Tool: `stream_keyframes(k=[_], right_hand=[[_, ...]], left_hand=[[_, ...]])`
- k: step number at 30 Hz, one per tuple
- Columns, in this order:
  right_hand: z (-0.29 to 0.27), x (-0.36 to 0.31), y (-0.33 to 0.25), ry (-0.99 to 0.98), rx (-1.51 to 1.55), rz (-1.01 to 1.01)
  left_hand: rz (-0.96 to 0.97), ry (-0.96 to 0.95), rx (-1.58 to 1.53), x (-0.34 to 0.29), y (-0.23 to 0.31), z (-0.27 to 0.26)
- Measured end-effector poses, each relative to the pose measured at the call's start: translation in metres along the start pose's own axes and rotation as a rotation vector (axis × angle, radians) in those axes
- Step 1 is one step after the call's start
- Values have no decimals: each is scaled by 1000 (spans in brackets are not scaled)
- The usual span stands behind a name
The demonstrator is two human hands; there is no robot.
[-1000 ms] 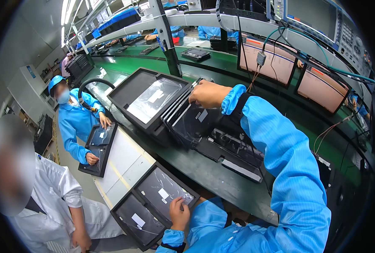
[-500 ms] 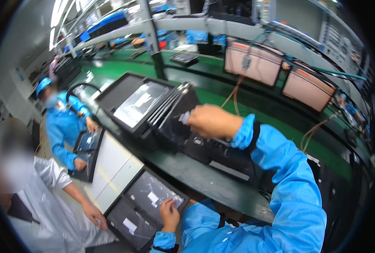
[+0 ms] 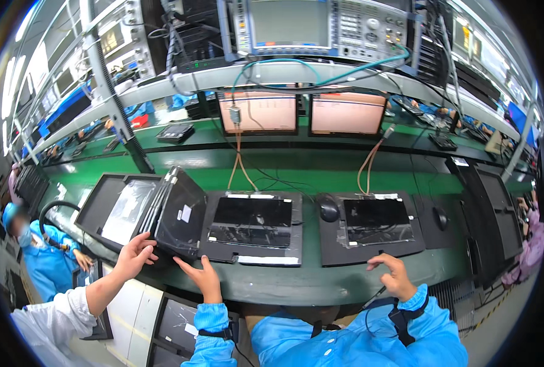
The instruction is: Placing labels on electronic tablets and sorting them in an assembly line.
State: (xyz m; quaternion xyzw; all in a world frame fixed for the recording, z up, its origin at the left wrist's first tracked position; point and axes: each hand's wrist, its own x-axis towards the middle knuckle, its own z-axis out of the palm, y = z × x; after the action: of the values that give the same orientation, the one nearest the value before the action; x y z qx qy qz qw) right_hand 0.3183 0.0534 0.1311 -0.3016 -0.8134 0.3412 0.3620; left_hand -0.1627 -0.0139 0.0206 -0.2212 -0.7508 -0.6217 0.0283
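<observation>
My left hand (image 3: 201, 280) is open, thumb and fingers apart and nothing in it. It is at the bench's front edge, just below the upright dark panels (image 3: 184, 211) in clear film. A co-worker's bare hand (image 3: 136, 255) reaches in beside it, near the same panels. My right hand (image 3: 395, 278) is over the front edge at right, empty, with its fingers loosely bent and apart. Beyond it lies a film-covered dark screen panel (image 3: 377, 221) on a black foam pad (image 3: 336, 244). A second such panel (image 3: 252, 213) rests on another pad (image 3: 289, 249) between my hands.
A black tray (image 3: 94, 211) holds a film-wrapped sheet at left. Two monitors (image 3: 347, 115) stand behind, with cables (image 3: 365, 165) hanging down. A black mouse (image 3: 328, 208) is between the pads. Trays (image 3: 497, 211) lean at right. Low at left are black trays (image 3: 177, 318).
My view has swung right. My right hand has left the upright panels and moved right. My left hand has come up from the low tray; the co-worker's hand has come to the panels.
</observation>
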Motion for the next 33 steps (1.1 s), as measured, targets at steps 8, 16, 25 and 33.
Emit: stream_keyframes(k=[8,16,25,33], right_hand=[[6,-53,91,430,-244,270],[13,-42,90,326,-732,-5],[8,-45,101,291,-653,12],[7,-50,101,283,-599,-18]], left_hand=[[420,93,195,-56,23,11],[218,-1372,17,-340,61,36],[89,-1719,86,-393,-68,76],[183,-1015,41,-325,-22,-37]])
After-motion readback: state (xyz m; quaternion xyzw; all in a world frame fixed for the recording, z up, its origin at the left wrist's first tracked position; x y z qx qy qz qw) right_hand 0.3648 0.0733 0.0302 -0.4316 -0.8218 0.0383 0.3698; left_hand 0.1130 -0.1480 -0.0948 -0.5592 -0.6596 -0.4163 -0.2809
